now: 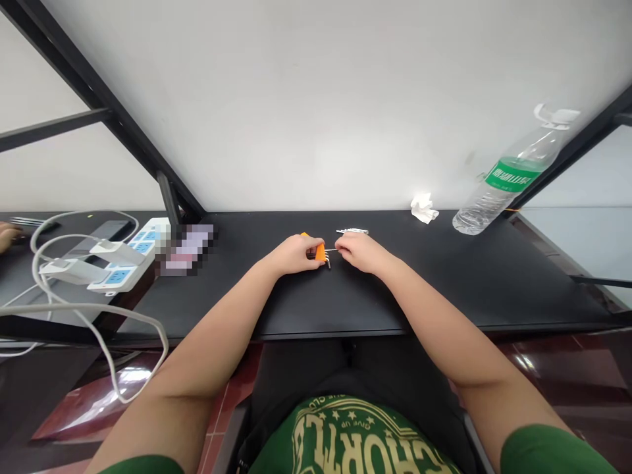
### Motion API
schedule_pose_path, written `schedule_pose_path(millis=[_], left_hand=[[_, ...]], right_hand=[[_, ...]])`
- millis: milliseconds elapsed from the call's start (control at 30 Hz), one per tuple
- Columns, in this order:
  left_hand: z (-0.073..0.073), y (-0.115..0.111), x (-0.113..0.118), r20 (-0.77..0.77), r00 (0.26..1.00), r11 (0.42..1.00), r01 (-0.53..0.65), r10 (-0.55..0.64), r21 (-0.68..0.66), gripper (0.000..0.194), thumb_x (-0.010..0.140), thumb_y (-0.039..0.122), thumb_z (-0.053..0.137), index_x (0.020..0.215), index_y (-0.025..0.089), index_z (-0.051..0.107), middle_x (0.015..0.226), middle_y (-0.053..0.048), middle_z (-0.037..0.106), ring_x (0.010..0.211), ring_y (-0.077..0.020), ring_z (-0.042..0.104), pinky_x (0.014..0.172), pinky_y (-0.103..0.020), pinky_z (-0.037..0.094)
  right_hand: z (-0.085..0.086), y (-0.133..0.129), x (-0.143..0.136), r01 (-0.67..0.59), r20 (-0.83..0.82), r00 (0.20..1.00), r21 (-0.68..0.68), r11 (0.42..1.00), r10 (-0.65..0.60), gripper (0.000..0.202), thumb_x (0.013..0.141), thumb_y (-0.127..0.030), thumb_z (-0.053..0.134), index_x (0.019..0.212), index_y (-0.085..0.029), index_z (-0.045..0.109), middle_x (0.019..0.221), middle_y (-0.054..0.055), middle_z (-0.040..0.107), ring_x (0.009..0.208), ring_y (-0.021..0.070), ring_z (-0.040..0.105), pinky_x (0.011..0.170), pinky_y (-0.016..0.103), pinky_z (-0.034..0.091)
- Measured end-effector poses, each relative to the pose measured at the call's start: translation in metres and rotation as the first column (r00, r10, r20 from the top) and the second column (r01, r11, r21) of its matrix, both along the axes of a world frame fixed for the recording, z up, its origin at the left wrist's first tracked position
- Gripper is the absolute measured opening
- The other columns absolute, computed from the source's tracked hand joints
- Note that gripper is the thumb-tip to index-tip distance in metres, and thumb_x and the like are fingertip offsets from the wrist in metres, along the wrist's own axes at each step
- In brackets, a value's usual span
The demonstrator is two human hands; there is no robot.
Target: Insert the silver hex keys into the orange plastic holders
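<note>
My left hand [296,254] is closed around an orange hex key holder [320,253] above the black table. Short bent metal ends of hex keys [328,261] stick out at its lower right. A thin hex key [330,250] spans the gap from the holder to my right hand [362,251], whose fingers pinch its other end. Whether its near end sits inside the holder, I cannot tell. Just behind my right hand lies a small silver metal piece [359,231], partly covered by the fingers.
Crumpled white tissue [423,208] lies near the wall. A tall clear bottle [508,174] with a green label stands back right. At left are a white power strip [131,260], looped white cables [99,316] and a blurred-out flat item [187,250]. Another person's hand [6,236] shows far left.
</note>
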State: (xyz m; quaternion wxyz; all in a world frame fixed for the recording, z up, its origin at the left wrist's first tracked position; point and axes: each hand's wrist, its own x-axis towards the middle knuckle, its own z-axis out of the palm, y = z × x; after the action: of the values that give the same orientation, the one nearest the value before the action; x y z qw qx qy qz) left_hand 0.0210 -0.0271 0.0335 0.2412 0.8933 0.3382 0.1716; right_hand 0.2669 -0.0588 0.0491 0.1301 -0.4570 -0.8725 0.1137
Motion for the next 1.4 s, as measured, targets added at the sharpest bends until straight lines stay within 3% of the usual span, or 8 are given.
schedule_pose_path(millis=[100,233,300,500,700,900,1167,1400], left_hand=[[0.001,-0.002,0.003,0.006,1.000,1.000,0.017,-0.017,0.021,0.018,0.082,0.039,0.068,0.082,0.023,0.061,0.070,0.003,0.060,0.065,-0.0144,0.053,0.063,-0.027,0.039],[0.001,-0.003,0.007,0.043,0.998,0.998,0.049,-0.050,0.046,0.017,0.082,0.039,0.068,0.085,0.022,0.065,0.076,0.002,0.064,0.071,-0.0156,0.057,0.068,-0.027,0.041],[0.000,-0.003,0.007,0.041,0.998,0.998,0.048,-0.050,0.045,0.018,0.082,0.039,0.068,0.085,0.022,0.066,0.076,0.001,0.065,0.071,-0.0156,0.057,0.067,-0.027,0.041],[-0.004,0.002,0.002,0.009,1.000,1.000,-0.015,0.015,0.006,0.027,0.081,0.041,0.069,0.103,0.024,0.070,0.079,0.002,0.067,0.071,-0.0157,0.061,0.068,-0.027,0.043],[-0.004,0.003,0.000,-0.014,1.000,1.000,-0.015,0.015,0.005,0.032,0.081,0.041,0.068,0.110,0.025,0.071,0.077,0.003,0.068,0.070,-0.0153,0.061,0.069,-0.026,0.045],[-0.005,0.003,0.001,-0.014,1.000,1.000,-0.020,0.020,-0.004,0.031,0.081,0.038,0.069,0.108,0.025,0.070,0.081,0.003,0.070,0.074,-0.0156,0.063,0.071,-0.026,0.045],[-0.001,0.000,0.002,-0.012,1.000,1.000,0.006,-0.005,0.027,0.022,0.081,0.040,0.067,0.097,0.024,0.068,0.073,0.003,0.064,0.066,-0.0153,0.056,0.064,-0.026,0.039],[-0.001,-0.001,0.002,-0.002,1.000,1.000,0.011,-0.011,0.025,0.019,0.081,0.040,0.068,0.090,0.023,0.065,0.071,0.003,0.062,0.065,-0.0144,0.054,0.063,-0.026,0.038]], right_hand=[[-0.001,-0.004,-0.006,-0.030,-0.012,0.999,0.036,0.999,0.031,0.023,0.100,-0.009,0.048,0.097,-0.017,0.069,0.101,0.008,0.063,0.089,0.0188,0.058,0.079,0.030,0.042],[-0.003,-0.009,-0.018,-0.113,-0.192,0.976,-0.038,0.993,0.103,0.023,0.095,-0.007,0.047,0.102,-0.019,0.066,0.106,0.006,0.061,0.091,0.0174,0.058,0.082,0.029,0.045],[-0.003,-0.008,-0.018,-0.085,-0.238,0.969,-0.054,0.995,0.070,0.024,0.091,-0.006,0.048,0.105,-0.019,0.063,0.105,0.005,0.061,0.090,0.0175,0.058,0.081,0.028,0.046],[0.002,0.005,0.010,0.230,0.094,0.970,-0.044,0.972,-0.225,0.012,0.093,-0.017,0.059,0.095,-0.019,0.071,0.106,0.009,0.063,0.085,0.0195,0.060,0.076,0.030,0.043],[0.006,0.007,0.014,0.251,0.268,0.937,-0.068,0.966,-0.225,0.019,0.095,-0.014,0.056,0.091,-0.019,0.073,0.109,0.010,0.067,0.088,0.0197,0.063,0.075,0.029,0.043],[0.011,0.000,0.002,0.274,0.318,0.920,-0.104,0.956,-0.230,0.007,0.084,-0.013,0.065,0.080,-0.017,0.068,0.096,0.011,0.071,0.078,0.0218,0.062,0.065,0.031,0.041],[0.003,-0.001,-0.003,0.105,0.096,0.991,-0.106,0.989,-0.095,0.014,0.087,-0.010,0.056,0.090,-0.021,0.062,0.086,0.001,0.068,0.074,0.0154,0.056,0.063,0.026,0.035],[-0.006,0.003,-0.001,0.003,-0.037,0.999,-0.031,1.000,-0.004,0.015,0.088,-0.006,0.055,0.085,-0.019,0.062,0.086,0.003,0.063,0.078,0.0160,0.054,0.069,0.026,0.036]])
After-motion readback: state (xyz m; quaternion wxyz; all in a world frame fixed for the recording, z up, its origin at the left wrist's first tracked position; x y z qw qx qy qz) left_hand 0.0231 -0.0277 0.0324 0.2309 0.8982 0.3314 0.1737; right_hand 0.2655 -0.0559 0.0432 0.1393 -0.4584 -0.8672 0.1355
